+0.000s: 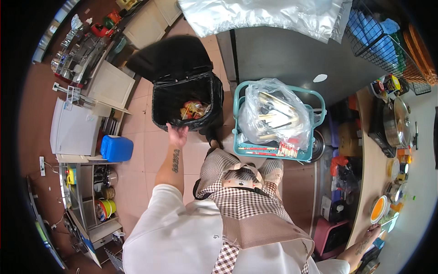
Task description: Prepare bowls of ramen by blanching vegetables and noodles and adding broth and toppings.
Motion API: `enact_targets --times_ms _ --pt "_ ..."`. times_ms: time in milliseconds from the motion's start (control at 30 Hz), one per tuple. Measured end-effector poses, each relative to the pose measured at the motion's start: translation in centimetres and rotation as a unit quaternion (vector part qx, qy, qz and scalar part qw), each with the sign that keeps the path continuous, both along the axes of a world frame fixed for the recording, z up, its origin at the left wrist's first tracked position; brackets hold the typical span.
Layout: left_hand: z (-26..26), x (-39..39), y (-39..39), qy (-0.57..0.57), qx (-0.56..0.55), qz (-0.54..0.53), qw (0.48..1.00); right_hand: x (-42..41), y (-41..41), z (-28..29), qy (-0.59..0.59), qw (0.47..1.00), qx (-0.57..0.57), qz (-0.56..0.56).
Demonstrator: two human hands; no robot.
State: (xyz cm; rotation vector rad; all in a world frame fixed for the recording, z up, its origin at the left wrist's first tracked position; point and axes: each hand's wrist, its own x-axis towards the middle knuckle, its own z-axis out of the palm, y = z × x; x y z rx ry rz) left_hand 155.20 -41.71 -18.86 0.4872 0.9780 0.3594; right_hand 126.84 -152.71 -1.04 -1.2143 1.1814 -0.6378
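My left hand (177, 135) is at the near rim of a black trash bin (214, 99). Its fingers curl over the edge of the black bin liner (158, 114), and the fingertips are partly hidden. The bin's lid (174, 56) is tipped back; crumpled food wrappers (193, 110) lie inside. Far to the right, my right hand (373, 230) rests at the counter beside a white bowl with orange contents (378, 209). It is small and near the picture's rim, so whether it holds anything is unclear.
A teal basket (236, 137) holds a clear plastic bag (253, 116) of wooden chopsticks and red-wrapped sticks (258, 149). Silvery plastic sheeting (267, 15) covers the grey cabinet (273, 54). A lidded pot (398, 120) sits on the right counter (368, 171). A blue jerrycan (117, 148) stands left.
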Motion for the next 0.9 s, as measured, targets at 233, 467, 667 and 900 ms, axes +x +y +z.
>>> enact_targets --times_ms 233,467,667,900 --pt "1.2 0.0 0.2 0.059 0.108 -0.088 0.988 0.2 2.2 -0.3 0.054 0.997 -0.020 -0.048" --pt "-7.9 -6.7 -2.9 0.197 0.170 -0.658 0.706 -0.9 6.3 1.7 -0.063 0.997 0.035 0.029" --pt "-4.4 -9.6 -15.9 -0.178 0.289 -0.858 0.386 0.9 6.5 2.8 0.002 0.996 0.035 -0.078" --pt "-4.5 -10.7 -36.8 0.020 0.365 -0.873 0.322 -2.9 5.9 0.4 0.019 0.994 0.099 -0.028"
